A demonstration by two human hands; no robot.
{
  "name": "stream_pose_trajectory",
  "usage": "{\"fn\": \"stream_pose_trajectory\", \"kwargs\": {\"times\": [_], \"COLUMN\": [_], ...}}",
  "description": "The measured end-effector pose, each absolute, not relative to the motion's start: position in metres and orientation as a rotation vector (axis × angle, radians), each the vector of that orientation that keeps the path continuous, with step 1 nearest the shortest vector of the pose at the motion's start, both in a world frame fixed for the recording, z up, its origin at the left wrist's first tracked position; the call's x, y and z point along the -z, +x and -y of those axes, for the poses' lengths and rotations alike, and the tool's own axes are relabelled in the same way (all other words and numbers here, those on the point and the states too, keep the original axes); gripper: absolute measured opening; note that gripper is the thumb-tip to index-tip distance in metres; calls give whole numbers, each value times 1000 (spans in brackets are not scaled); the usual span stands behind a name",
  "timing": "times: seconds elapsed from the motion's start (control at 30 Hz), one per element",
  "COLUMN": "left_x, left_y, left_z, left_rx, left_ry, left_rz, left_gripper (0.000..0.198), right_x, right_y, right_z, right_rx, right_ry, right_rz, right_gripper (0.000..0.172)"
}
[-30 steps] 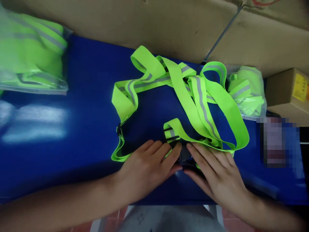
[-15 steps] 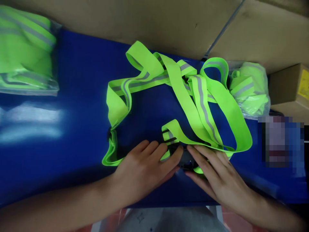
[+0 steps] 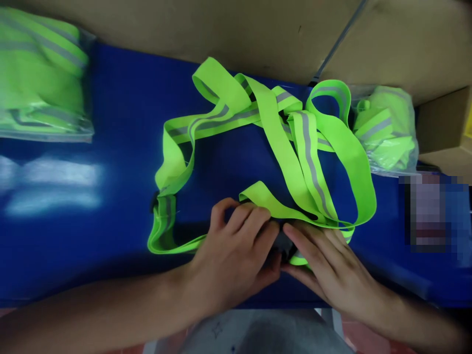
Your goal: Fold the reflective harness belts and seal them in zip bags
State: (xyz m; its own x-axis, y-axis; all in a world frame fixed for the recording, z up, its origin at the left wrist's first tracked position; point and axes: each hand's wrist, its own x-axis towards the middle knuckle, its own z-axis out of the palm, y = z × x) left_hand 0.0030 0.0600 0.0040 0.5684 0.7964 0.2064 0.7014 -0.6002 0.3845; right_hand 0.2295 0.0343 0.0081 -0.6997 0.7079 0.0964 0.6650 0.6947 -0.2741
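Neon yellow-green reflective straps [image 3: 273,132] with grey stripes lie in loose loops on the blue table. At their near side a black buckle [image 3: 283,244] sits between my two hands, mostly covered by fingers. My left hand [image 3: 239,246] is closed on the buckle's left side, fingers curled and thumb below. On its right side my right hand [image 3: 328,260] grips the buckle and strap between thumb and fingers. A loose strap end [image 3: 258,191] rises just beyond my left fingers. Whether the buckle's halves are joined cannot be made out.
Clear bags of folded neon straps lie at the far left [image 3: 40,78] and right [image 3: 387,130]. Cardboard boxes [image 3: 221,29] line the back edge, with a smaller carton [image 3: 442,123] at right. A blurred-out item [image 3: 424,211] lies on the blue table [image 3: 121,108].
My left fingers have curled more tightly and shifted slightly right over the buckle, covering more of it. The strap's left loop has slid a little left. My right hand stays nearly still.
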Motion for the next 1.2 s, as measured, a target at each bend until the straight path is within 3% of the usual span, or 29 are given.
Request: {"fn": "stream_pose_trajectory", "kwargs": {"times": [0.53, 0.7, 0.9, 1.2], "left_x": [-2, 1, 1, 1], "left_y": [-1, -9, -23, -30], "left_z": [-69, -74, -78, -75], "left_rx": [-499, -473, -380, -467], "left_ry": [2484, 2579, 2766, 2793], "left_rz": [-1004, -903, -719, -713], "left_gripper": [6, 11, 35, 22], "right_x": [-11, -13, -16, -25], "right_y": [227, 228, 236, 253], "right_z": [-30, -29, -31, -37], "right_rx": [-311, -317, -353, -419], "right_ry": [-1103, -1125, -1152, -1151], "right_rz": [2684, 2677, 2710, 2745], "right_gripper": [54, 50, 48, 37]}}
